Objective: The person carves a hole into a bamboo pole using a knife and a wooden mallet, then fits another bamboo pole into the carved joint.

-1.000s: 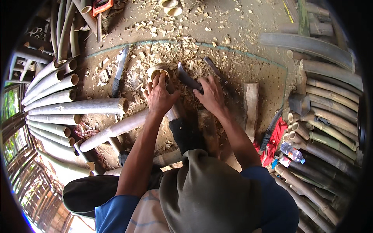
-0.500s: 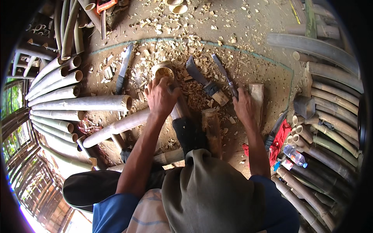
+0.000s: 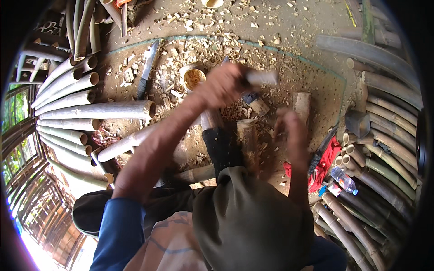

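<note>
My left hand (image 3: pixel 221 86) is closed around a short, pale, cylindrical piece (image 3: pixel 263 78), which juts out to the right and is blurred. Below that forearm, partly covered, a bamboo tube (image 3: pixel 181 77) shows its round mouth with shavings inside. My right hand (image 3: pixel 291 128), smeared by motion, hovers near an upright wooden block (image 3: pixel 302 104); its fingers look loosely apart, with nothing visible between them. Under my left hand lies a big knife, mostly hidden, its pale wooden handle (image 3: pixel 259 106) showing. The chisel seen earlier is not clearly visible.
A long knife with a dark handle (image 3: pixel 147 67) lies on the ground at the left. Bamboo poles (image 3: pixel 95 109) fan out there, and more poles (image 3: pixel 391 86) line the right. Red cloth (image 3: pixel 325 162) and a plastic bottle (image 3: pixel 343 180) are at the lower right. Shavings cover the ground.
My left hand has left the bamboo tube's mouth and swung right, now with the pale piece in it. My right hand has let go of the chisel handle and drawn back toward me.
</note>
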`<move>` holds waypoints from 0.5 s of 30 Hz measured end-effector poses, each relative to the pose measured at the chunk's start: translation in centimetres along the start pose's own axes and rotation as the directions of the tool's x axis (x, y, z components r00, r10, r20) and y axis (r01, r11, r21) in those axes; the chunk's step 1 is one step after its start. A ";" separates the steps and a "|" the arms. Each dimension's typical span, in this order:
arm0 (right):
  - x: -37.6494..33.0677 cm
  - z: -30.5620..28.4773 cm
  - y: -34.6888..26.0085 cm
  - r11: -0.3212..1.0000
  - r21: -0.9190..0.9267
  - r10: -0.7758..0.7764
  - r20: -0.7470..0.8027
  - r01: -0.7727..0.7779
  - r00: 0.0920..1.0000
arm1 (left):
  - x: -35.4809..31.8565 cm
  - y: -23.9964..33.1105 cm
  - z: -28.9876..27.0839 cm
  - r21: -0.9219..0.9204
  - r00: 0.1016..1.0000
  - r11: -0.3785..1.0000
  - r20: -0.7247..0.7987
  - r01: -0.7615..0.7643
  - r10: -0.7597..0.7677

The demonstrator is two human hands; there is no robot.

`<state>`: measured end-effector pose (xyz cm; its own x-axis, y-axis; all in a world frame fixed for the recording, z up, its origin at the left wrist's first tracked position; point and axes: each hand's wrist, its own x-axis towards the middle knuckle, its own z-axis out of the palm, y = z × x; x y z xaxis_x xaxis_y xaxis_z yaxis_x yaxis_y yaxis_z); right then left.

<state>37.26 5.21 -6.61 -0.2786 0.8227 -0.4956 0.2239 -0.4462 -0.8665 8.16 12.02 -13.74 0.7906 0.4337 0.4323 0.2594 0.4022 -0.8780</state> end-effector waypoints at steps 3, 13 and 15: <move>-4.7 0.4 9.3 0.606 -0.727 0.380 -0.093 -0.324 0.920 | 0.7 -1.6 6.8 0.848 0.797 0.499 -0.174 -0.176 0.578; -10.9 3.6 13.1 0.937 -0.183 0.267 -0.172 -0.297 0.948 | 2.4 -0.2 8.3 0.182 0.574 -0.668 0.381 0.722 0.725; -9.7 1.7 10.5 0.985 0.054 0.174 -0.231 -0.166 0.957 | 2.7 0.0 9.0 0.182 0.461 -0.525 0.303 0.831 0.834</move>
<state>40.77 -8.06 -10.96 -0.0121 0.7913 -0.6113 0.2158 -0.5949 -0.7743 5.30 20.46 -10.68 0.4127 0.7796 -0.4710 0.4199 0.2961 0.8579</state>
